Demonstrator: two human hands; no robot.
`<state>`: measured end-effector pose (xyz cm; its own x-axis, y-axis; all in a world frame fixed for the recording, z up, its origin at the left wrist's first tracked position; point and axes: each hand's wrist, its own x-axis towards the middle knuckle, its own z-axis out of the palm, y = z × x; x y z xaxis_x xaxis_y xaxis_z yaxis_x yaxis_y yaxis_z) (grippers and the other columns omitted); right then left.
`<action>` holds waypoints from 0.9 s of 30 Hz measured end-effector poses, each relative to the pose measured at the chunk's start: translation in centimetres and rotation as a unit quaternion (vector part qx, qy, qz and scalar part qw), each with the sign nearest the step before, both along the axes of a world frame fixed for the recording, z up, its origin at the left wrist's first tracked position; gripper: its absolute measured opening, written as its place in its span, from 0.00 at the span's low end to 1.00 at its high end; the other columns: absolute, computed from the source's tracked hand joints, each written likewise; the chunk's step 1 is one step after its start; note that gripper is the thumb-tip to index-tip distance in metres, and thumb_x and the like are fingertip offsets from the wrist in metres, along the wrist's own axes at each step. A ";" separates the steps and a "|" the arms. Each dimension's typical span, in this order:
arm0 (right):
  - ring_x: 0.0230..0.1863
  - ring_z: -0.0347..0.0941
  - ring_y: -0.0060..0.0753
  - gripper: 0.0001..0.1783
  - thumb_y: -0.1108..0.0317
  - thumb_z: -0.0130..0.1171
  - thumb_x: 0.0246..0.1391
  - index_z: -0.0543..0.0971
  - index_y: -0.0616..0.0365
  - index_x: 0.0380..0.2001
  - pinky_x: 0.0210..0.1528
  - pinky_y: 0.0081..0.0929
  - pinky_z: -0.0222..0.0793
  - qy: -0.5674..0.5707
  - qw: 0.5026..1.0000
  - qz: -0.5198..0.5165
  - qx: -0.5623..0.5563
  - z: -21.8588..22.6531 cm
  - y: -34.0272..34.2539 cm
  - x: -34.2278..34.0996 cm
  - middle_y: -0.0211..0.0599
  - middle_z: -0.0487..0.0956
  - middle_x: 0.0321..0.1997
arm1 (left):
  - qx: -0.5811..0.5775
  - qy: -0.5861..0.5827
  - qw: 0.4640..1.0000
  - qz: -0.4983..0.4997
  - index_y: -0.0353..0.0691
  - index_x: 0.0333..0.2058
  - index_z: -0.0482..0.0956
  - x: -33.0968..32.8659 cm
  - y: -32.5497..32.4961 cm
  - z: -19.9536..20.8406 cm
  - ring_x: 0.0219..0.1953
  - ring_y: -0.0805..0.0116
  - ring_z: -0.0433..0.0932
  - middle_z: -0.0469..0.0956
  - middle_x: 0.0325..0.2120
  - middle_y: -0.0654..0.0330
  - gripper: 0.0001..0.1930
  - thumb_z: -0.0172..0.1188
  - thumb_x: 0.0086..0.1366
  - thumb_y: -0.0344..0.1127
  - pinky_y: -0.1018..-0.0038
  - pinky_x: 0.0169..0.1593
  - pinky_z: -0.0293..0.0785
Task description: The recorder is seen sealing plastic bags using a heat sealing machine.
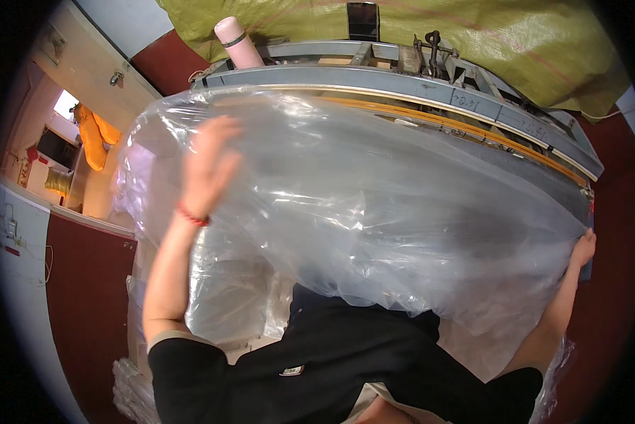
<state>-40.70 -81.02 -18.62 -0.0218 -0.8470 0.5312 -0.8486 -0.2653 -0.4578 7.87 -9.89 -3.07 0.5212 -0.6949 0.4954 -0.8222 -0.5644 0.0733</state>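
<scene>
A wide sheet of clear plastic film (346, 205) spreads in front of me, wrinkled and shiny, over a dark flat surface that shows dimly through it. At its right end my right hand (583, 247) is closed on the film's edge and pulls the folds into a point there. My left hand (211, 166), with a red bracelet at the wrist, is raised over the film's left part. Its fingers are blurred but look stretched and apart, with nothing between them. Whether that hand touches the film I cannot tell.
Behind the film runs a long grey metal frame (416, 88) with an orange strip (466, 131) along it. A pink bottle (238, 44), a black phone (363, 21) and a metal clamp (434, 53) are at the frame. Crumpled plastic (134, 389) lies lower left. An open doorway is at left.
</scene>
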 end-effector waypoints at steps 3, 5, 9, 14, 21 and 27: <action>0.36 0.67 0.57 0.20 0.52 0.39 0.55 0.70 0.60 0.33 0.34 0.42 0.60 0.071 0.997 -0.011 -0.016 0.8 1.1 -2.0 0.52 0.73 0.32 | 0.060 0.203 0.971 0.107 0.39 0.52 0.60 4.1 2.0 -9.1 0.59 0.58 0.52 0.56 0.55 0.52 0.25 0.50 0.56 0.38 0.65 0.59 0.48; 0.36 0.66 0.58 0.20 0.52 0.37 0.55 0.70 0.59 0.33 0.34 0.42 0.61 0.088 0.995 -0.022 0.028 1.1 1.6 -2.8 0.52 0.72 0.33 | 0.056 0.161 0.982 0.076 0.38 0.52 0.60 8.0 6.1 -10.9 0.58 0.58 0.52 0.56 0.55 0.51 0.25 0.49 0.57 0.40 0.66 0.59 0.48; 0.35 0.67 0.57 0.20 0.52 0.37 0.55 0.70 0.58 0.33 0.33 0.42 0.61 0.110 0.994 -0.007 0.016 0.8 1.4 -3.1 0.52 0.73 0.33 | 0.075 0.212 0.965 0.134 0.37 0.52 0.60 11.1 7.0 -11.3 0.58 0.56 0.52 0.56 0.54 0.50 0.25 0.46 0.59 0.43 0.68 0.59 0.49; 0.36 0.68 0.53 0.20 0.52 0.39 0.55 0.71 0.56 0.35 0.35 0.39 0.62 0.069 0.997 -0.012 0.014 -0.3 -0.2 -4.4 0.50 0.73 0.34 | 0.073 0.176 0.980 -0.058 0.35 0.50 0.63 7.5 -1.4 -11.4 0.58 0.55 0.53 0.57 0.53 0.48 0.22 0.47 0.58 0.40 0.66 0.59 0.49; 0.34 0.68 0.29 0.16 0.57 0.47 0.53 0.73 0.58 0.36 0.39 0.24 0.63 -0.307 0.934 0.168 0.068 -1.4 -3.4 -8.8 0.33 0.74 0.32 | -0.043 0.127 0.991 -0.026 0.36 0.35 0.73 6.7 -7.3 -10.3 0.36 0.50 0.70 0.73 0.28 0.49 0.12 0.50 0.54 0.35 0.64 0.39 0.66; 0.38 0.66 0.24 0.18 0.56 0.52 0.51 0.71 0.57 0.40 0.41 0.22 0.62 -0.470 0.852 0.196 0.123 3.2 -0.8 -13.1 0.31 0.72 0.38 | -0.168 0.098 0.980 0.032 0.38 0.37 0.70 7.7 -9.5 -11.0 0.38 0.52 0.70 0.73 0.32 0.51 0.14 0.54 0.49 0.33 0.65 0.41 0.67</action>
<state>-53.82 -81.78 -15.44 -0.0292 -0.9704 0.2398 0.0547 -0.2411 -0.9690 15.56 -19.43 -14.09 0.6663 -0.4728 0.5766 -0.7377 -0.5308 0.4172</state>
